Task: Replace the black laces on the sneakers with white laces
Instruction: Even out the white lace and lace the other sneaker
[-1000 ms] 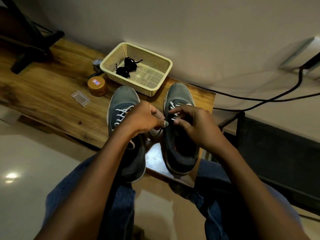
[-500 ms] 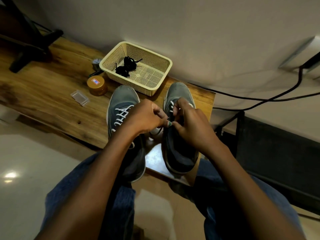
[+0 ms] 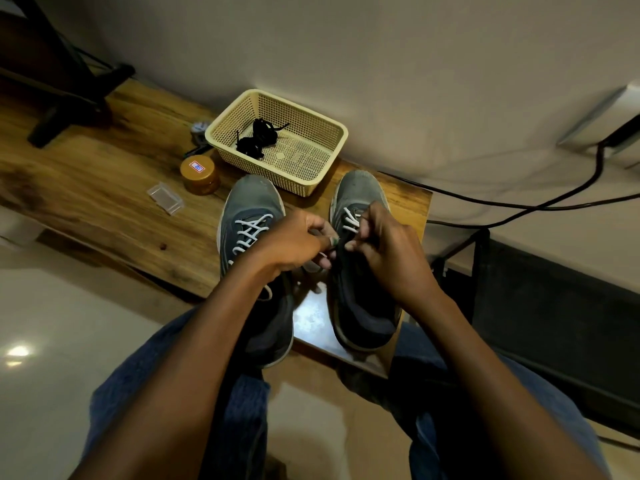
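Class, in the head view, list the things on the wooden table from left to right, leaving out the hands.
clear plastic case → orange-lidded jar → left sneaker → cream basket holding black laces → right sneaker

Table [image 3: 104, 188] — grained wood, slightly glossy. Basket [image 3: 332, 133] — perforated cream plastic. Sneakers [image 3: 252, 202] of matt grey cloth; floor [image 3: 52, 323] glossy tile; small clear plastic box [image 3: 165, 198].
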### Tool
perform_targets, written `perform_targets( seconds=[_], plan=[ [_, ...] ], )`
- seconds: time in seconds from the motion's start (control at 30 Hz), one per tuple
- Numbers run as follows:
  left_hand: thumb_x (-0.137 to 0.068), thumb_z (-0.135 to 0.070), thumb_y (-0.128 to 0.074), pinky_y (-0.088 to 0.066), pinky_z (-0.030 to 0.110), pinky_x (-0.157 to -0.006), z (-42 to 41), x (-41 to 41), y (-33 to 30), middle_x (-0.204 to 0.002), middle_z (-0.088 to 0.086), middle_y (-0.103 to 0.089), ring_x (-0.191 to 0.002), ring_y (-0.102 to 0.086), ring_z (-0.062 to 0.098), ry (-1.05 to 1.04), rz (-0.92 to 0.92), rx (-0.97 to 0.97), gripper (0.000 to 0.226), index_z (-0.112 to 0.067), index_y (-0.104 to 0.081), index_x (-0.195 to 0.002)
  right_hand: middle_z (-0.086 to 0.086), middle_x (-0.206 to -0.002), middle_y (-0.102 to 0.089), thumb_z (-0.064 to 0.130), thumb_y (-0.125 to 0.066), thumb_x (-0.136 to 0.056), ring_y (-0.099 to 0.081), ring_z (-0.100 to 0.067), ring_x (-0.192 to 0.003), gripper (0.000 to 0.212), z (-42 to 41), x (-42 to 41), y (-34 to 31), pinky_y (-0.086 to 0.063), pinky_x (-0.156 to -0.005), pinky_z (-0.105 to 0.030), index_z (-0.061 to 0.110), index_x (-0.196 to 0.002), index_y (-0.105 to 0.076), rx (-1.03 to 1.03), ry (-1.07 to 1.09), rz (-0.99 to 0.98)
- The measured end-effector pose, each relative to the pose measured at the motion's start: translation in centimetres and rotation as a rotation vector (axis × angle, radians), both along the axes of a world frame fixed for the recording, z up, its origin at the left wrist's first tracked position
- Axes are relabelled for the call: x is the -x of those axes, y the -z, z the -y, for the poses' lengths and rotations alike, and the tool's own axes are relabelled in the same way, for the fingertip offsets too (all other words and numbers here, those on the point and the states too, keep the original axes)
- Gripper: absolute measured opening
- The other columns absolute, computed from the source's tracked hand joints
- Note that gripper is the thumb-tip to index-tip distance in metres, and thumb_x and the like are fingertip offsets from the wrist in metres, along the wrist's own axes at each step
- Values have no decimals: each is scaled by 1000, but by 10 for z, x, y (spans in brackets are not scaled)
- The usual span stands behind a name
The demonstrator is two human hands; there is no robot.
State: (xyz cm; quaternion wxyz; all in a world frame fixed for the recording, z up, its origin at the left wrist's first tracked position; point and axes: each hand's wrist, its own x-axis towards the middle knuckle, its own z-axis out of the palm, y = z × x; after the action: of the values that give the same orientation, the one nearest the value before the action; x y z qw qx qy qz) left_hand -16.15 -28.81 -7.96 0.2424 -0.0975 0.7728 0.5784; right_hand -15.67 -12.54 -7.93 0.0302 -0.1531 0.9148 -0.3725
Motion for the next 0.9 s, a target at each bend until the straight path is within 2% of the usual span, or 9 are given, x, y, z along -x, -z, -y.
perform_targets(
  seconds=[0.1, 0.23, 0.33, 0.43, 0.5, 0.63, 0.77, 0.9],
  plan=[
    [-96, -2, -50, -51, 32, -64, -1, -1, 0, -75, 7, -63, -56, -61, 11, -11, 20, -17, 22, -12, -59, -79, -2, -73, -65, 6, -74, -77, -63, -21, -73, 38, 0, 2, -2, -48, -67, -37, 23, -77, -41, 75, 107, 72],
    [-96, -2, -49, -52, 24, -53, -5, -1, -2, -77, 7, -63, -56, -58, 9, -18, -7, 68, 17, -11, -60, -87, -7, -78, -67, 3, -75, -78, -67, -16, -74, 33, 4, 2, -2, -54, -68, -34, 17, -83, -45, 151, 142, 125],
    [-95, -1, -52, -53, 27, -60, -7, 1, 0, -81, 9, -66, -57, -59, 10, -46, -21, 87, 15, -9, -63, -89, -7, -81, -66, 3, -74, -79, -66, -20, -75, 32, 7, 2, -1, -56, -70, -40, 19, -82, -46, 165, 194, 153],
    [-93, 1, -56, -56, 40, -72, -7, 3, 2, -83, 15, -68, -59, -61, 14, -80, -10, 51, 18, -8, -66, -81, -7, -78, -66, 4, -76, -76, -66, -23, -73, 34, 7, 2, 0, -56, -70, -45, 22, -78, -47, 195, 265, 159],
    [-92, 1, -57, -56, 44, -76, -8, 2, 2, -80, 14, -69, -59, -62, 15, -95, -17, 43, 20, -10, -66, -77, -7, -77, -67, 4, -77, -76, -66, -23, -72, 32, 9, 0, 2, -56, -69, -43, 21, -75, -49, 204, 308, 133],
    [-91, -1, -59, -57, 35, -67, -11, 3, 1, -73, 11, -68, -55, -64, 14, -128, -22, 40, 22, -11, -66, -73, -4, -78, -64, 0, -70, -81, -64, -17, -74, 27, 14, -10, 5, -54, -68, -30, 19, -78, -51, 211, 350, 58],
    [-90, -1, -60, -55, 34, -65, -13, 3, -1, -70, 10, -67, -59, -66, 20, -132, -9, 21, 20, -10, -65, -73, -6, -83, -64, -10, -55, -84, -65, -18, -84, 37, 15, -16, 7, -53, -73, -29, 25, -76, -47, 240, 354, 38],
    [-91, -2, -60, -50, 25, -52, -13, 2, 0, -67, 7, -66, -51, -64, 11, -138, 7, 5, 14, -8, -64, -80, -12, -84, -62, -12, -49, -84, -63, -23, -83, 38, 16, -16, 9, -50, -73, -32, 24, -75, -42, 265, 363, 23]
  ],
)
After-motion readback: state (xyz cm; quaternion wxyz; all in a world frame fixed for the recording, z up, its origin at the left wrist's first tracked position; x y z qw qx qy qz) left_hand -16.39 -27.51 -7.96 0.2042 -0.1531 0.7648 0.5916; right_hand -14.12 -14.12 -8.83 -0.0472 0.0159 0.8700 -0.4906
